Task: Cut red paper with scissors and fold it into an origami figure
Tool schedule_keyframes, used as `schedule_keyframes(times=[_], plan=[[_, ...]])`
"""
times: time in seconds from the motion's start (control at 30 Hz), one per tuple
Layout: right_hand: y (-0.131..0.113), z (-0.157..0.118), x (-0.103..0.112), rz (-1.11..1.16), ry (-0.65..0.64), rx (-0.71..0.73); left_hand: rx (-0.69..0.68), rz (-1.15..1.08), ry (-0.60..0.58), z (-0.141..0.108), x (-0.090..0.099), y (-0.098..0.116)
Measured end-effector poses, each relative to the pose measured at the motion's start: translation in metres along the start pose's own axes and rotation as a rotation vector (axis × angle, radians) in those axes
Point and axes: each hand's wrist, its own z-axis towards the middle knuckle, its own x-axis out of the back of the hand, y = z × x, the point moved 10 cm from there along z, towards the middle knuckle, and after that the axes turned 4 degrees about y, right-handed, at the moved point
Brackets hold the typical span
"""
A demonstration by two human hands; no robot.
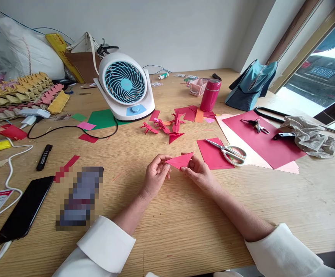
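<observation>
A red sheet of paper folded into a triangle [180,160] is held just above the wooden table between my two hands. My left hand [156,174] pinches its left corner. The fingers of my right hand [197,172] grip its right side, thumb in front. Beyond them lie several red folded paper cranes [163,125], with a small red folded piece [175,137] close to them. To the right, white-handled scissors [233,154] rest on red paper sheets [210,152].
A white fan [125,84] stands at the back, near a pink flask [210,95] and a blue bag [252,84]. At left are a black marker [44,157], a phone [25,209] and cables. Large red paper [259,134] and crumpled cloth [311,134] lie at right.
</observation>
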Motion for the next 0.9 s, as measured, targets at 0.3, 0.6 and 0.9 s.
schedule_keyframes(times=[0.3,0.6,0.9], plan=[[-0.016,-0.008,0.010,-0.093,0.059,0.053,0.120,-0.088,0.070,0.001,0.004,-0.010],[-0.014,-0.007,-0.002,-0.074,-0.043,0.037,0.297,-0.242,0.038,-0.002,0.000,-0.027],[0.011,-0.007,0.000,0.201,-0.025,-0.195,0.343,-0.418,-0.067,-0.001,-0.006,-0.031]])
